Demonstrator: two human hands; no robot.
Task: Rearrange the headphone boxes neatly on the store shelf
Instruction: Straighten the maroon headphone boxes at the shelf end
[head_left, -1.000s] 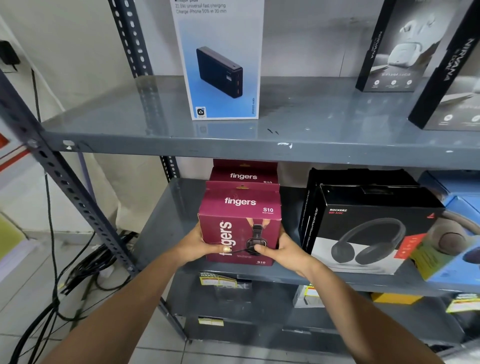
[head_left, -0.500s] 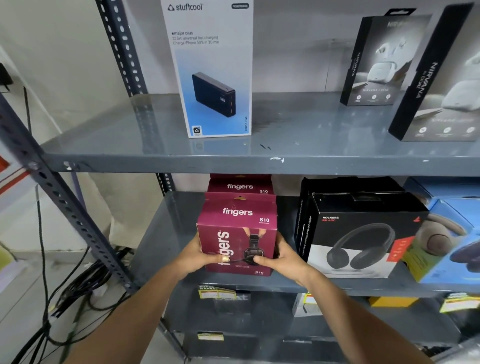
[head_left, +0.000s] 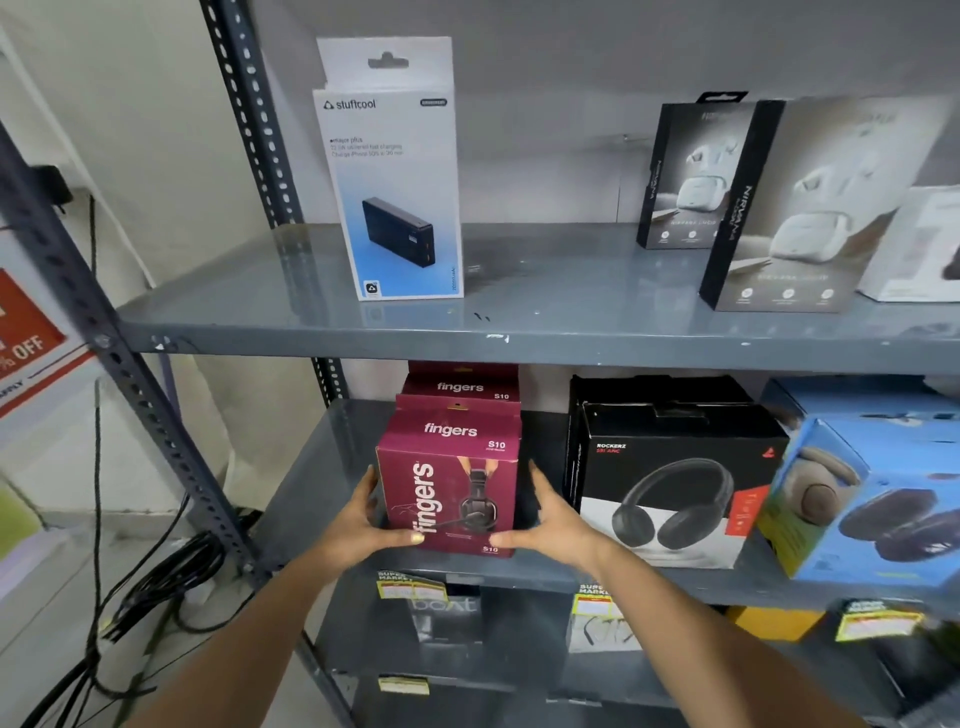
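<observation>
The front maroon headphone box (head_left: 449, 480) is taken as the landmark; it stands upright at the front edge of the middle shelf (head_left: 311, 499). It is gripped from both sides: the left hand (head_left: 363, 519) is pressed flat against its left face, with the thumb laid across the lower front corner, and the right hand (head_left: 553, 519) is held against its right face, thumb tip on the lower front. Compared with half a second earlier, both thumbs have been drawn outward from the middle of the front panel to its lower corners, and the fingers are now spread along the sides rather than curled over the front. The box itself has stayed where it was on the shelf.

Directly behind it a second maroon box (head_left: 462, 382) is lined up, its top visible above the front one. To the right, apart from the gripped box, a black headphone box (head_left: 670, 488) is seen, and further right a tilted blue box (head_left: 862, 499). Below the landmark, yellow price tags (head_left: 410, 590) are fixed to the shelf edge. Above and behind it, on the upper shelf (head_left: 519, 332), a white power bank box (head_left: 395, 187) stands upright, with two black-edged earbud boxes (head_left: 800, 208) well to its right.
</observation>
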